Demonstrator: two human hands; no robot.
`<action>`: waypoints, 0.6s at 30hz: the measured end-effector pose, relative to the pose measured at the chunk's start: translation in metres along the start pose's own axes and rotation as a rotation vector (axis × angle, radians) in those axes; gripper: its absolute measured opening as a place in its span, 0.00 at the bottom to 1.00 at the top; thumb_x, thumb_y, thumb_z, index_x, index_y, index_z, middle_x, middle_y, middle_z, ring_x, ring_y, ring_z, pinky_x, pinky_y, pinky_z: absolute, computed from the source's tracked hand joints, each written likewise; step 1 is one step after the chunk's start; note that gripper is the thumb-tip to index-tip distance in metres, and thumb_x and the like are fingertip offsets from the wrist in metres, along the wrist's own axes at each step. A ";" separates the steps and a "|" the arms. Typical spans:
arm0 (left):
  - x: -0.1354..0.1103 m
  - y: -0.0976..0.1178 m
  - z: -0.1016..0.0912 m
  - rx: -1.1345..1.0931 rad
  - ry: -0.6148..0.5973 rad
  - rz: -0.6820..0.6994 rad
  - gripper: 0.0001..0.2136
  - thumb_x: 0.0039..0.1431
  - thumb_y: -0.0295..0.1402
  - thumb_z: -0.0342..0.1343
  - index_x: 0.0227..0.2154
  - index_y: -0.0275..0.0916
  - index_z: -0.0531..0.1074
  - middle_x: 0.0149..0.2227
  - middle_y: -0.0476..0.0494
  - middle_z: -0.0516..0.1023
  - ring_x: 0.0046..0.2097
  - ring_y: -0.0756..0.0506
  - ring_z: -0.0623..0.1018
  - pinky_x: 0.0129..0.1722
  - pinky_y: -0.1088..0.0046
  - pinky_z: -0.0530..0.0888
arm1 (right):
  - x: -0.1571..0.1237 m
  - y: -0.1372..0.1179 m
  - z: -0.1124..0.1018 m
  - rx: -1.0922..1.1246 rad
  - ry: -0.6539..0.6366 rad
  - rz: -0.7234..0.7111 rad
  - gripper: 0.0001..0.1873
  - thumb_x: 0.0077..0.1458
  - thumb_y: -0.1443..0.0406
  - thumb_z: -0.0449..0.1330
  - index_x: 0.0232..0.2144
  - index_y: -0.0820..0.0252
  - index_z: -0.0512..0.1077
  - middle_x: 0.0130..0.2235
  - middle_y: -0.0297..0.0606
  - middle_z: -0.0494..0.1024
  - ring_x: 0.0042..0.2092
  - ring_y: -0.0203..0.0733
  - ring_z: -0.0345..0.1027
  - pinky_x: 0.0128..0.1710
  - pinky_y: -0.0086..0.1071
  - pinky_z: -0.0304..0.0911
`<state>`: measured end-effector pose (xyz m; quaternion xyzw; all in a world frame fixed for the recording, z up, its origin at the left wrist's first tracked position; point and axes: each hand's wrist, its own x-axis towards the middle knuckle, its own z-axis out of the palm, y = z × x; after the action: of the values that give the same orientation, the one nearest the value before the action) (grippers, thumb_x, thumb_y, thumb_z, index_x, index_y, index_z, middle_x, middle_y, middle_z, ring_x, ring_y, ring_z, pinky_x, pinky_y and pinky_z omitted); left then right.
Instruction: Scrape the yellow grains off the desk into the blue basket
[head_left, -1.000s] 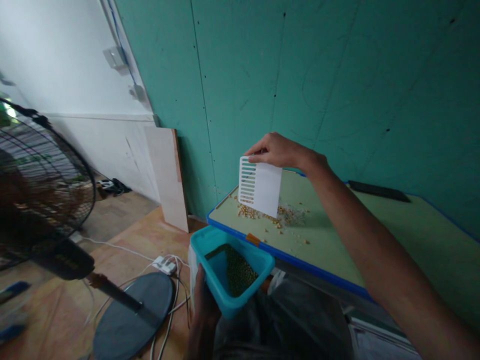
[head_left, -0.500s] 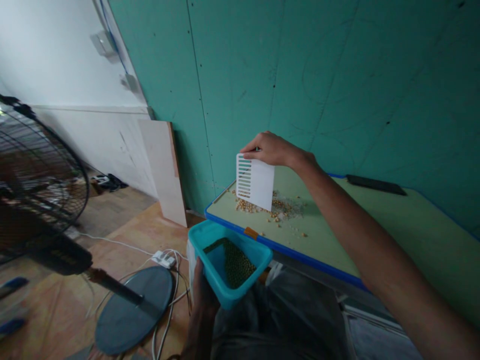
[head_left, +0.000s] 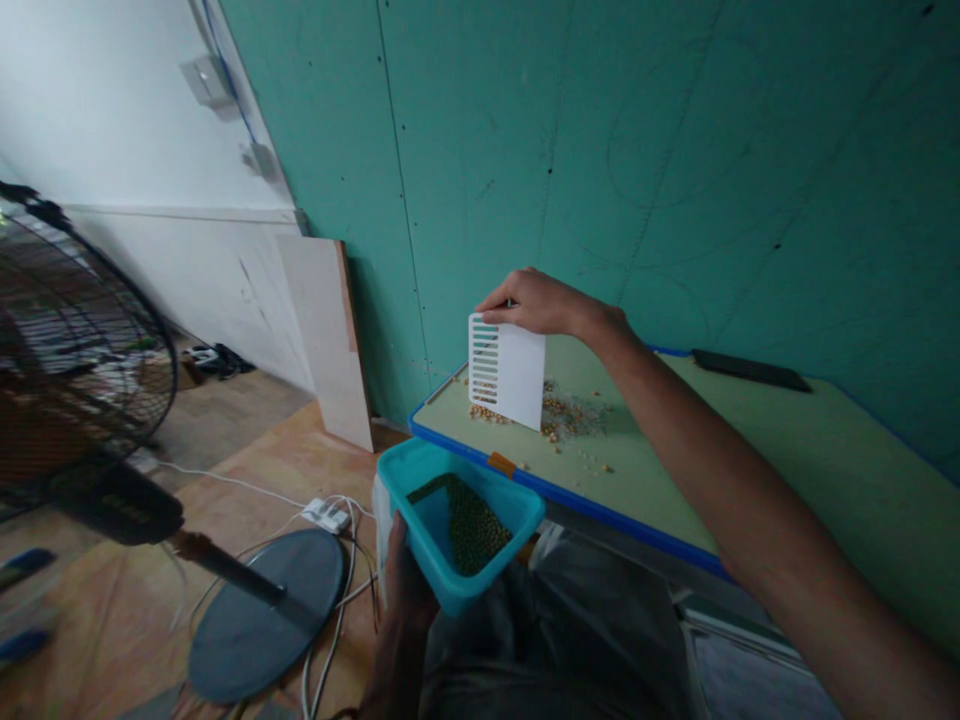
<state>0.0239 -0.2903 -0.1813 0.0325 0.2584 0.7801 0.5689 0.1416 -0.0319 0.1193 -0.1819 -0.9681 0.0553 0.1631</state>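
My right hand (head_left: 536, 300) pinches the top edge of a white slotted plastic scraper (head_left: 519, 375), which stands upright on the pale green tabletop (head_left: 645, 480). Yellow kernels and small pale grains (head_left: 574, 415) lie behind and beside the scraper, partly hidden by it. Below the table's blue edge, my left hand (head_left: 409, 575) grips the side of a turquoise plastic tub (head_left: 446, 590), its fingers partly hidden beneath. Green beans (head_left: 474, 525) with some yellowish kernels among them lie inside the tub, which is tilted slightly and held close under the table edge.
A dark flat bar (head_left: 750, 368) lies at the table's back edge against the green wall (head_left: 480, 150). To the left stands a fan (head_left: 82, 360) on a round base (head_left: 270, 620). White cables and a power strip (head_left: 326, 515) lie on the floor near a leaning board (head_left: 326, 340).
My right hand has shifted the scraper slightly left and toward the near table edge, covering more of the kernels. My left hand and the tub stay almost still.
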 end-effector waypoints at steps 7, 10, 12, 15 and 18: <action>0.003 -0.003 -0.008 -0.059 -0.068 -0.007 0.33 0.74 0.51 0.52 0.75 0.42 0.62 0.64 0.31 0.80 0.65 0.27 0.78 0.69 0.42 0.68 | 0.000 -0.006 0.001 0.008 -0.005 0.001 0.13 0.66 0.62 0.65 0.50 0.58 0.86 0.45 0.42 0.88 0.40 0.41 0.77 0.41 0.33 0.62; 0.006 -0.005 -0.015 -0.084 -0.081 0.004 0.30 0.74 0.50 0.52 0.73 0.42 0.66 0.59 0.33 0.84 0.65 0.28 0.78 0.70 0.43 0.67 | 0.000 -0.011 0.001 0.011 -0.011 0.009 0.13 0.66 0.63 0.66 0.49 0.57 0.86 0.46 0.43 0.88 0.41 0.42 0.78 0.40 0.33 0.62; 0.007 -0.005 -0.017 -0.076 -0.072 0.022 0.29 0.74 0.49 0.52 0.71 0.41 0.69 0.58 0.33 0.85 0.65 0.28 0.78 0.70 0.42 0.67 | 0.000 -0.012 0.001 0.020 -0.012 0.003 0.13 0.66 0.64 0.66 0.49 0.57 0.86 0.47 0.44 0.88 0.42 0.43 0.78 0.41 0.34 0.62; 0.006 -0.005 -0.015 -0.069 -0.058 0.017 0.28 0.73 0.49 0.55 0.70 0.42 0.71 0.59 0.33 0.84 0.65 0.27 0.78 0.69 0.40 0.67 | 0.002 -0.011 0.003 0.034 -0.014 -0.006 0.13 0.66 0.63 0.66 0.50 0.57 0.86 0.46 0.45 0.88 0.42 0.43 0.78 0.41 0.34 0.62; 0.003 -0.004 -0.011 -0.072 -0.060 0.005 0.31 0.71 0.50 0.57 0.71 0.42 0.69 0.62 0.32 0.82 0.66 0.26 0.76 0.69 0.39 0.67 | 0.003 -0.009 0.005 0.052 -0.016 -0.014 0.13 0.66 0.63 0.66 0.50 0.58 0.86 0.46 0.45 0.88 0.42 0.43 0.78 0.41 0.33 0.62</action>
<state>0.0222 -0.2905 -0.1937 0.0360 0.2129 0.7890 0.5752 0.1341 -0.0395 0.1168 -0.1702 -0.9689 0.0808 0.1606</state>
